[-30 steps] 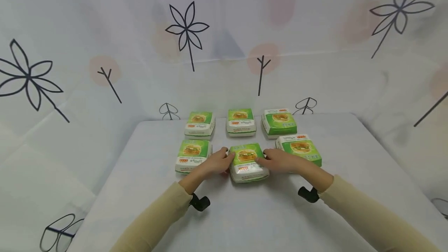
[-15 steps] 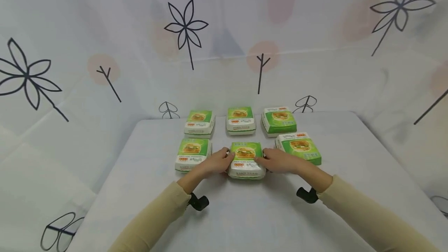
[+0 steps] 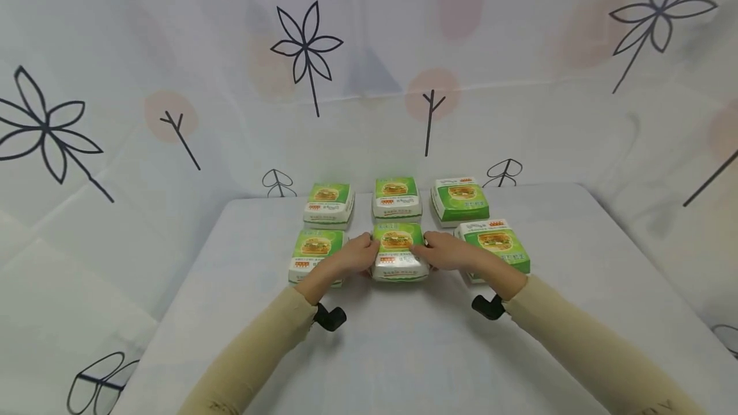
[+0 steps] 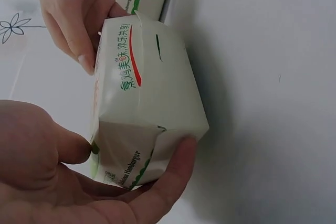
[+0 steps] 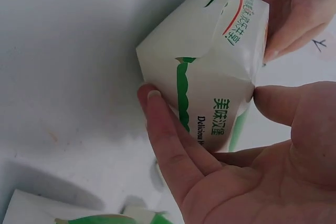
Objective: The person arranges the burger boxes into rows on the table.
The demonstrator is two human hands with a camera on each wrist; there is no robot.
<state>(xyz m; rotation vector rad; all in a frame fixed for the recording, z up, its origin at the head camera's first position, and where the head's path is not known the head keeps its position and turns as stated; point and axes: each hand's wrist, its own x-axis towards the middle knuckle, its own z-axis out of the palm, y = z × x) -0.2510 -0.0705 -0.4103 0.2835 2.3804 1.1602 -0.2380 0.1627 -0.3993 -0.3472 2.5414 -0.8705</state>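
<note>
A green-and-white hamburger box with a burger picture on its lid is held between both hands in the head view. My left hand grips its left side, thumb near the lid's edge and fingers along the lower side. From the right, my right hand grips it the same way. The left wrist view shows the box closed, with fingertips on its lower side wall. In the right wrist view, the box casts a shadow on the table; whether its base touches is unclear.
Three similar boxes form a back row: left, middle and right, the last turned. Another box lies beside my left hand, and a turned one beside my right. White cloth covers the table; a patterned curtain hangs behind.
Both hands have turned the hamburger box straighter, then shifted it away from me and slightly left, closer to the back middle box. The other boxes stay in place.
</note>
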